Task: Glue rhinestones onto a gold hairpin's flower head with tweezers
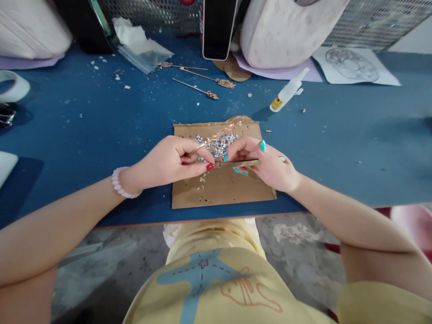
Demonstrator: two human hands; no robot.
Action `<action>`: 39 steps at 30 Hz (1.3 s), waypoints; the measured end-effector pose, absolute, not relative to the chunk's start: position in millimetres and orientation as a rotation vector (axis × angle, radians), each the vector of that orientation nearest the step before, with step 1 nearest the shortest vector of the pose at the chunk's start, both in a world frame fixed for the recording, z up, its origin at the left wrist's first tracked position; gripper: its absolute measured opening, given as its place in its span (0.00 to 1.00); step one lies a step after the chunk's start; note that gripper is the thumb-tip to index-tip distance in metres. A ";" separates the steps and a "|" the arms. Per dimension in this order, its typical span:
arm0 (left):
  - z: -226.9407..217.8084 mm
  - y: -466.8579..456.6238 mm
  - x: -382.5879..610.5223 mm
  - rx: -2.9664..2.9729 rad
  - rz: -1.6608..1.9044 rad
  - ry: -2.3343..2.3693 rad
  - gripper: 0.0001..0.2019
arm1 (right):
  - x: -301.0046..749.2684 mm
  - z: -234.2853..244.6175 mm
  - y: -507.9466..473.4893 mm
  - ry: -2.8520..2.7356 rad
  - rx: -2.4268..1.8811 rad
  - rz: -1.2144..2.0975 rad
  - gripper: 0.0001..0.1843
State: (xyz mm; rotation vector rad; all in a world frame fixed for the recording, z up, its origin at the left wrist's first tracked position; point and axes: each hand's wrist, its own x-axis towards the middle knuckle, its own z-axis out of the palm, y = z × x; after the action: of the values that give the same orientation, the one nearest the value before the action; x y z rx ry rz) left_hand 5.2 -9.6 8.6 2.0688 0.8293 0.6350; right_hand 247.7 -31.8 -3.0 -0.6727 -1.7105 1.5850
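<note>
My left hand (168, 159) is closed, its thumb and fingertips pinched together over the cardboard. A thin gold hair stick (220, 133) is held in it, slanting up to the right toward a sparkly, pinkish end. My right hand (275, 166) grips a pair of metal tweezers (245, 163) whose points reach the left fingertips. Whether the tweezers pinch anything is too small to tell. Beneath both hands lies a pile of small rhinestones (221, 146) on a cardboard sheet (222, 193), with several stray stones below it.
Behind the cardboard lie several gold hair sticks (199, 88) and a white glue bottle (286, 93). A phone (219, 29), a pale bag (290, 33) and a plastic bag (145, 56) line the back. White tape (15, 87) sits at left, a drawing (354, 65) at right.
</note>
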 end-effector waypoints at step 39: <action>8.9 -6.3 5.8 2.028 0.770 1.045 0.08 | 248.6 -7.4 -38.2 -2.019 -0.561 0.932 0.23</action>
State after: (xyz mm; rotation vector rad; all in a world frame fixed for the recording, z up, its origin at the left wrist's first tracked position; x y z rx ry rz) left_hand 5.8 -6.3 8.9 2.0282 1.0454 0.7704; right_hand 248.6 -38.2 -7.4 -0.5611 -2.0191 0.9324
